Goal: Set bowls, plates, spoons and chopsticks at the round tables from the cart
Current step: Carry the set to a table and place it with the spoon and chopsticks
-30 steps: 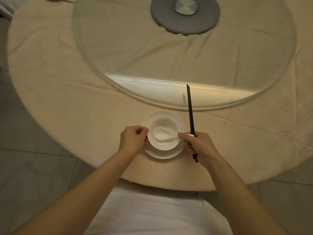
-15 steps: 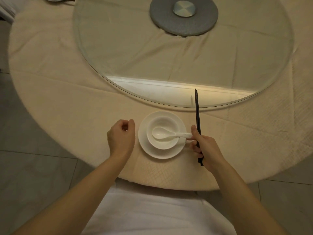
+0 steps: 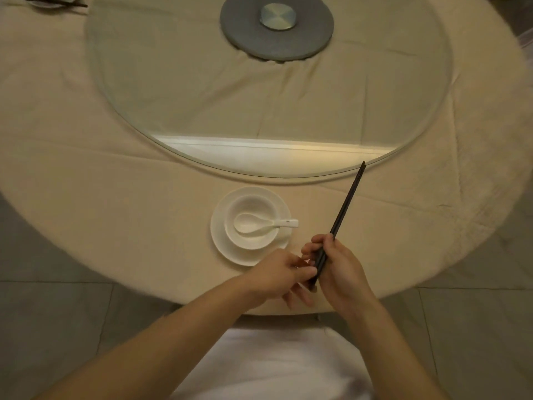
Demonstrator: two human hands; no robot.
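Squaring the chopsticks (image 3: 344, 206) is the step in hand, as I judge it, ahead of laying them beside the setting. The right hand (image 3: 341, 268) is closed around their lower half, thumb and fingers pinching the pair so it slants up and to the right, tips reaching over the rim of the glass turntable (image 3: 418, 116). The left hand (image 3: 281, 277) meets the butt ends, its fingers curled against them; whether it truly grips or only nudges I cannot tell.

The plate (image 3: 220, 241) sits on the desk (image 3: 115, 203) near its front edge, the bowl (image 3: 251, 226) on it, the spoon (image 3: 261, 223) lying in the bowl with its handle poking out to the right.

To do this well, tap the ends flush with the left hand while the right loosens only slightly (too slack and one stick slides). Then swing the pair parallel, just right of the plate, clear of the spoon handle, and lower it flat so neither stick rolls.
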